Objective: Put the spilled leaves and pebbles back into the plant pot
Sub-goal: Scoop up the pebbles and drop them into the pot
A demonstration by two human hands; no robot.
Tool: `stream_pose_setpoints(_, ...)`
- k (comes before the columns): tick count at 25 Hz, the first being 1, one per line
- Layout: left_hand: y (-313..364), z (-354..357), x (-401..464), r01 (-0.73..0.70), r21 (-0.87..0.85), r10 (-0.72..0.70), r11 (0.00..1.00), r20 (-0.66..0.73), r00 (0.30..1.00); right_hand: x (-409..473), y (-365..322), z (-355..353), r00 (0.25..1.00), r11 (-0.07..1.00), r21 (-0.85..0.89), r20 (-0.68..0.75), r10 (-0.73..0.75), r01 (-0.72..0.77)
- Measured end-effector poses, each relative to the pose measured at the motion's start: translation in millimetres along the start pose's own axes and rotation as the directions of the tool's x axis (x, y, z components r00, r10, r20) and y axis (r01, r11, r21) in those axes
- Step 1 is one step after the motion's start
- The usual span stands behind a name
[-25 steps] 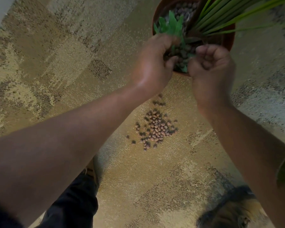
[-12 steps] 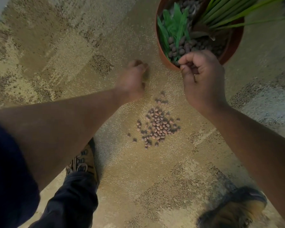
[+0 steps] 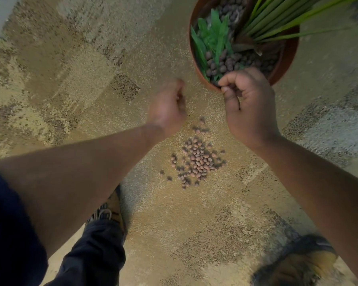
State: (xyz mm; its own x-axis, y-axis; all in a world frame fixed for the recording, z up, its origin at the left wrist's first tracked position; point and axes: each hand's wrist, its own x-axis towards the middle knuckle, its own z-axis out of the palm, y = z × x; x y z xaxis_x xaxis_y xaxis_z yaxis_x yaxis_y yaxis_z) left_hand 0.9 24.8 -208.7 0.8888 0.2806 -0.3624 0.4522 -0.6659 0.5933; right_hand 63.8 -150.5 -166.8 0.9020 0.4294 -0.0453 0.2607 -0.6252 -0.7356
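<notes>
A heap of small brown pebbles (image 3: 196, 162) lies on the carpet between my arms. The terracotta plant pot (image 3: 288, 58) stands at the top right. It holds dark pebbles, loose green leaves (image 3: 212, 36) on its left side and a plant with long green blades (image 3: 277, 19). My right hand (image 3: 250, 104) hovers at the pot's near rim with its fingers curled in; nothing shows inside them. Left of the pot and above the heap is my left hand (image 3: 167, 109), blurred, with loosely curled fingers that hold nothing.
The floor is mottled beige and grey carpet (image 3: 70, 89). My left shoe (image 3: 110, 211) and dark trouser leg are at the bottom, below the heap. My right shoe (image 3: 298, 265) is at the bottom right. A leaf edge shows at the right border.
My left hand let go of the green leaves in the pot and drew back down and left over the carpet. My right hand slid from above the pot to its near rim.
</notes>
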Motion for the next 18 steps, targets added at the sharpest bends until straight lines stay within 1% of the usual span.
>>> stream_pose_setpoints(2,30.6,-4.1,-6.1,-0.109,-0.214,0.064,0.971,-0.208,0.976,-0.6,0.9,-1.9,1.000,1.000,0.013,-0.011,-0.005,0.005)
stream_pose_setpoints(3,43.0,-6.0,-7.9,-0.146,-0.302,0.054,0.942,-0.293,0.954,-1.5,1.0,-2.7,1.000,1.000,0.014,-0.026,-0.010,0.010)
stream_pose_setpoints(5,60.8,-9.9,-10.7,-0.200,-0.402,0.032,0.893,-0.386,0.922,-5.4,0.0,-2.8,0.997,0.999,0.010,-0.062,-0.039,0.040)
stream_pose_setpoints(6,66.1,-11.7,-8.8,-0.237,-0.404,0.059,0.884,-0.407,0.911,-7.8,-0.7,-1.3,0.994,0.998,0.003,-0.084,-0.063,0.064)
stream_pose_setpoints(8,72.0,-13.5,-0.2,-0.321,-0.359,0.168,0.877,-0.396,0.903,-13.8,-0.3,2.2,0.984,0.994,-0.038,-0.147,-0.103,0.098)
stream_pose_setpoints(10,74.5,-15.6,6.8,-0.358,-0.277,0.242,0.891,-0.377,0.894,-19.3,0.3,4.6,0.965,0.989,-0.098,-0.231,-0.127,0.107)
stream_pose_setpoints(11,71.5,-15.0,8.3,-0.371,-0.238,0.261,0.897,-0.391,0.882,-23.3,1.0,6.4,0.961,0.988,-0.109,-0.243,-0.129,0.105)
stream_pose_setpoints(12,64.3,-13.0,6.7,-0.376,-0.202,0.274,0.904,-0.401,0.874,-29.0,2.7,8.8,0.972,0.990,-0.101,-0.201,-0.120,0.101)
stream_pose_setpoints(13,52.8,-9.4,1.3,-0.358,-0.167,0.275,0.919,-0.381,0.883,-36.3,5.3,12.0,0.991,0.993,-0.088,-0.099,-0.089,0.081)
stream_pose_setpoints(14,38.1,-4.6,-8.1,-0.321,-0.131,0.267,0.938,-0.321,0.909,-44.6,8.3,15.9,0.999,0.995,-0.087,0.041,-0.033,0.036)
stream_pose_setpoints(15,22.0,0.6,-19.7,-0.263,-0.101,0.237,0.959,-0.219,0.946,-52.8,11.9,20.6,0.982,0.994,-0.110,0.185,0.041,-0.021)
stream_pose_setpoints(16,6.5,6.0,-31.3,-0.197,-0.078,0.189,0.977,-0.101,0.977,-59.8,16.7,26.0,0.945,0.985,-0.152,0.303,0.121,-0.077)
stream_pose_setpoints(17,-6.4,10.8,-42.0,-0.139,-0.052,0.140,0.989,0.003,0.990,-64.3,21.6,32.3,0.903,0.972,-0.203,0.385,0.191,-0.119)
stream_pose_setpoints(18,-15.1,16.1,-48.6,-0.098,-0.018,0.099,0.995,0.091,0.991,-65.8,26.0,38.6,0.867,0.958,-0.246,0.435,0.244,-0.146)
